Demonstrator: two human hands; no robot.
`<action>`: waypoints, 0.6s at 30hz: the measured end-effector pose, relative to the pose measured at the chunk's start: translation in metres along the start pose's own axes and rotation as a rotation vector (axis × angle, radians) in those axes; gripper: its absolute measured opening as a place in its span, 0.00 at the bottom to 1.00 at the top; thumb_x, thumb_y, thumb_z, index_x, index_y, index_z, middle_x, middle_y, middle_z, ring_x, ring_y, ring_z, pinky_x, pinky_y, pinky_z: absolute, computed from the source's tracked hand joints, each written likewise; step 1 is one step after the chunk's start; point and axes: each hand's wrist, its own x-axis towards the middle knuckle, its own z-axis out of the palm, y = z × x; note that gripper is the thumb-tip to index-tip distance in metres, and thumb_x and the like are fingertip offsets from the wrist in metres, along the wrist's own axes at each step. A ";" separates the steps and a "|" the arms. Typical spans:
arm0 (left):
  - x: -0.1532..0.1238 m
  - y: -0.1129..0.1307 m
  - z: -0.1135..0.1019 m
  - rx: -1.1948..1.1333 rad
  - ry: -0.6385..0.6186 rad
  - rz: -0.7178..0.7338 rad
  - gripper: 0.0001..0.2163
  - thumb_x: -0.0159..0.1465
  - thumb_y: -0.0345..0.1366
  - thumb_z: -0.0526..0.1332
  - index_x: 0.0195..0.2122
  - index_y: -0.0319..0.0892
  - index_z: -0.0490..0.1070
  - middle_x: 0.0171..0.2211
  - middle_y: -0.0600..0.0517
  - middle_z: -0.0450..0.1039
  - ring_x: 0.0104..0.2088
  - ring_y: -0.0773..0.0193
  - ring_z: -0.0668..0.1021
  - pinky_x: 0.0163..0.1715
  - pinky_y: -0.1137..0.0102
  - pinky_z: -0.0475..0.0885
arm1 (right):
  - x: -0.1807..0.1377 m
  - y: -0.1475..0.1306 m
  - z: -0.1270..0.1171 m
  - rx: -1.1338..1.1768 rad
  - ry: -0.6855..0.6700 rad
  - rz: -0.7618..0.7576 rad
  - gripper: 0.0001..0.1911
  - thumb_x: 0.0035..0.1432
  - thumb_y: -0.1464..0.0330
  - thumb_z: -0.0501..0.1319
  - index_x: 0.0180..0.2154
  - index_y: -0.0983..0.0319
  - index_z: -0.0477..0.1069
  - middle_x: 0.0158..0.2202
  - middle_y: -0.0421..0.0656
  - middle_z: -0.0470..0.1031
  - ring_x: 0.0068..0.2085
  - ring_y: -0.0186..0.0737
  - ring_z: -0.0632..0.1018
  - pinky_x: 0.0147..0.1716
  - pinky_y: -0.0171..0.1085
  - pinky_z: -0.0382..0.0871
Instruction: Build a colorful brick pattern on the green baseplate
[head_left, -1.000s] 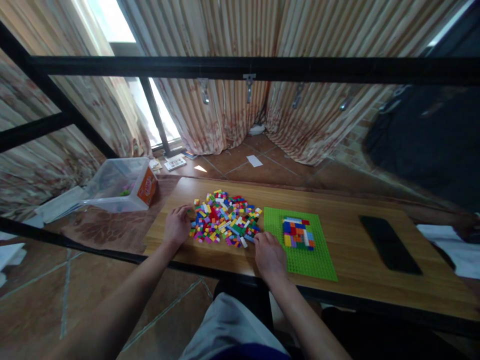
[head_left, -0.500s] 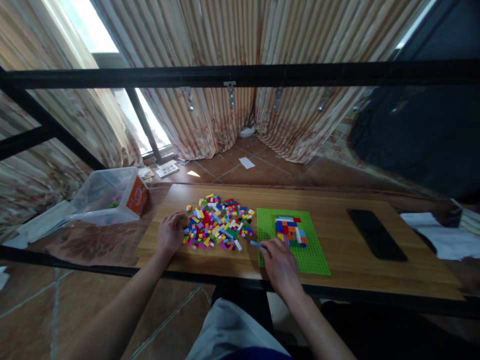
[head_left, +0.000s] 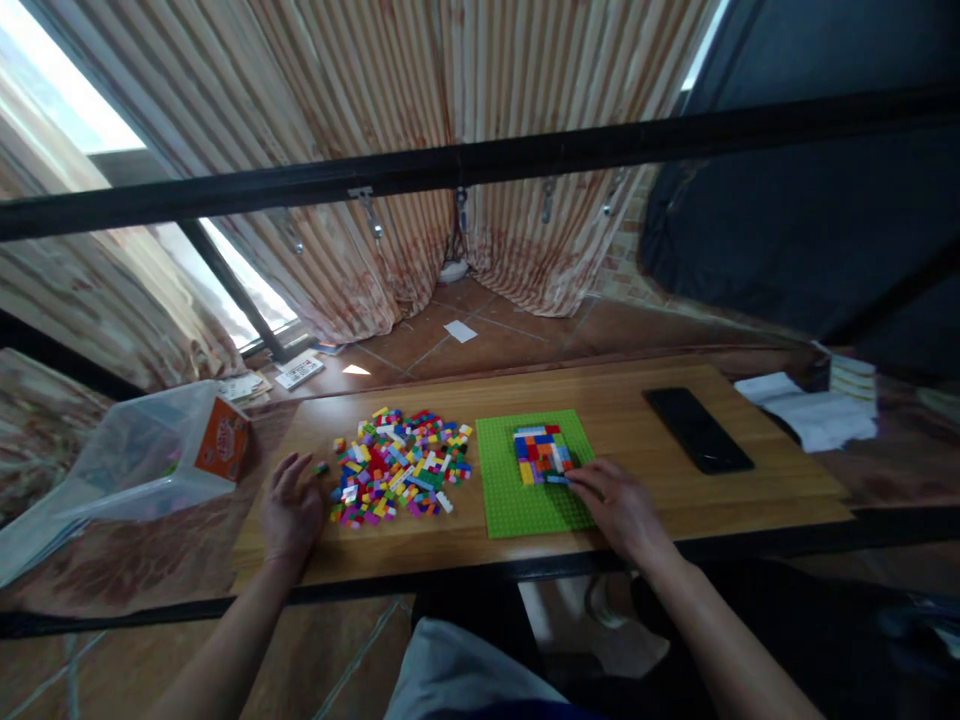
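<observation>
A flat block of coloured building bricks (head_left: 538, 452) sits on a green baseplate (head_left: 500, 508). At the block's near right corner, my right hand (head_left: 621, 505) pinches a light blue brick (head_left: 556, 479) between thumb and fingers. Whether that brick is pressed onto the studs I cannot tell. To the left lies a heap of loose bricks (head_left: 401, 468) in many colours. My left hand (head_left: 291, 512) rests on the table beside this heap, fingers loosely curved and apart, holding nothing. A small dark green brick (head_left: 322, 468) lies near its fingertips.
A black phone-like slab (head_left: 697, 430) lies on the wooden table (head_left: 630, 400), right of the baseplate. Beyond the left end stands a clear plastic bin (head_left: 161, 450) with an orange label. White papers (head_left: 799, 408) lie past the right end. A black metal bar (head_left: 420, 172) crosses above the far side.
My right hand has carried the light blue brick from the baseplate's left edge rightward to the brick block's near right corner. My left hand has drawn back slightly from the heap. The camera view has turned.
</observation>
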 end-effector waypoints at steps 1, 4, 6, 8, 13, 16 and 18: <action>0.000 0.005 -0.003 0.004 0.039 0.020 0.14 0.61 0.37 0.57 0.45 0.40 0.74 0.53 0.43 0.72 0.51 0.51 0.75 0.52 0.57 0.71 | 0.003 0.000 -0.001 0.004 -0.014 -0.016 0.12 0.63 0.64 0.56 0.39 0.55 0.79 0.37 0.44 0.76 0.39 0.42 0.77 0.40 0.42 0.72; -0.002 0.034 -0.010 -0.015 0.113 0.105 0.14 0.61 0.38 0.59 0.46 0.40 0.73 0.51 0.44 0.72 0.52 0.52 0.74 0.53 0.55 0.70 | 0.011 0.002 -0.004 0.022 -0.051 -0.039 0.11 0.62 0.65 0.57 0.39 0.55 0.79 0.37 0.43 0.75 0.39 0.42 0.77 0.40 0.41 0.71; -0.009 0.066 -0.011 -0.096 0.089 0.179 0.13 0.63 0.38 0.59 0.47 0.41 0.73 0.50 0.45 0.72 0.51 0.53 0.75 0.52 0.56 0.71 | 0.014 0.004 -0.004 0.043 -0.065 -0.033 0.10 0.61 0.66 0.58 0.38 0.55 0.79 0.37 0.43 0.75 0.39 0.42 0.76 0.40 0.41 0.71; -0.023 0.105 -0.004 -0.226 -0.020 0.234 0.12 0.65 0.38 0.59 0.48 0.43 0.72 0.47 0.47 0.73 0.49 0.55 0.76 0.48 0.58 0.74 | 0.017 0.005 -0.003 0.085 -0.058 -0.019 0.09 0.60 0.67 0.59 0.38 0.55 0.79 0.37 0.43 0.75 0.39 0.41 0.76 0.41 0.41 0.71; -0.074 0.202 0.040 -0.392 -0.343 0.457 0.10 0.64 0.32 0.59 0.47 0.44 0.72 0.43 0.48 0.75 0.46 0.58 0.76 0.48 0.59 0.74 | 0.016 0.007 0.000 0.212 -0.019 0.045 0.09 0.59 0.66 0.60 0.39 0.56 0.78 0.37 0.43 0.75 0.40 0.41 0.77 0.42 0.41 0.70; -0.095 0.237 0.069 -0.415 -0.452 0.500 0.13 0.61 0.30 0.62 0.47 0.43 0.72 0.43 0.48 0.75 0.45 0.57 0.75 0.46 0.60 0.74 | 0.011 0.008 -0.002 0.247 0.025 0.104 0.11 0.57 0.65 0.61 0.43 0.57 0.76 0.40 0.43 0.76 0.38 0.41 0.77 0.40 0.41 0.71; -0.102 0.247 0.083 -0.406 -0.475 0.494 0.14 0.59 0.28 0.64 0.46 0.42 0.72 0.44 0.48 0.74 0.45 0.57 0.74 0.47 0.59 0.74 | 0.006 0.012 -0.006 0.268 0.062 0.150 0.13 0.57 0.63 0.61 0.44 0.58 0.76 0.40 0.44 0.76 0.34 0.39 0.76 0.36 0.40 0.71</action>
